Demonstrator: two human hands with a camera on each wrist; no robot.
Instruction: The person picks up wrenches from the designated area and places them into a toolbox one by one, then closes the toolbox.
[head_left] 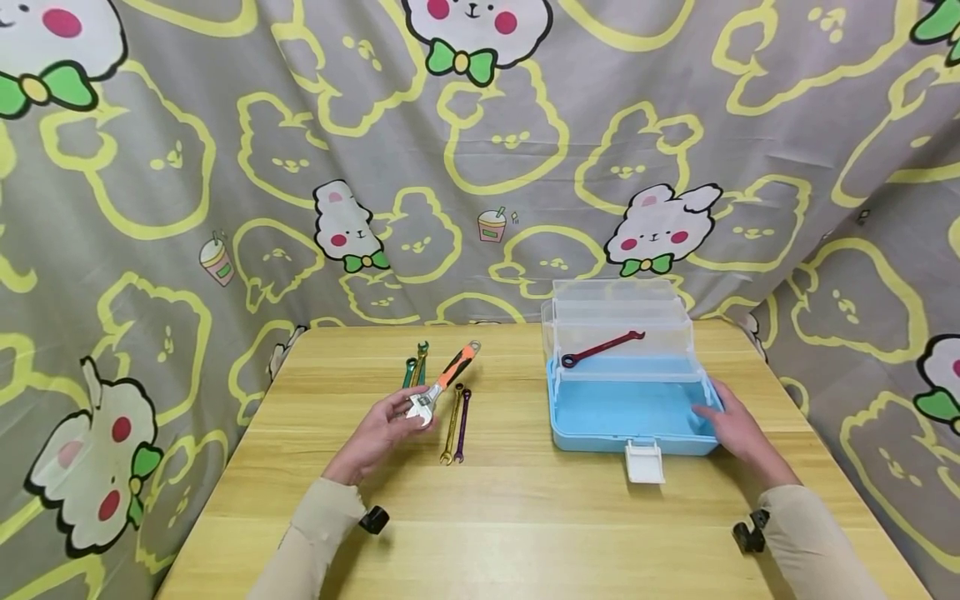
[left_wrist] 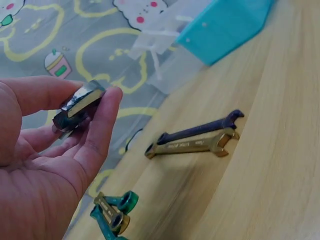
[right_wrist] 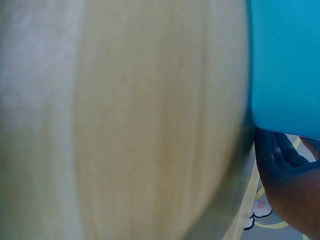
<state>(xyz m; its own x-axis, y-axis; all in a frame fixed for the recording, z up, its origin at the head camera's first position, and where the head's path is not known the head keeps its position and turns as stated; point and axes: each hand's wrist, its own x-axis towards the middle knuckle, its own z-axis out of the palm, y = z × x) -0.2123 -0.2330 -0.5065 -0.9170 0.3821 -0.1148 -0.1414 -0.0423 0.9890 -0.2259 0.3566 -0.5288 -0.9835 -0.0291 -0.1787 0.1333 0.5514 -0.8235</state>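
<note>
Adjustable wrench [head_left: 442, 385] (orange-handled) is pinched at its head by the left hand [head_left: 378, 433]; right hand [head_left: 738, 432] rests with relaxed fingers against the blue toolbox [head_left: 630, 417].

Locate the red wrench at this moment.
In the head view, the red wrench lies in the clear upper tray of the open blue toolbox, right of centre on the table, behind the right hand.
</note>
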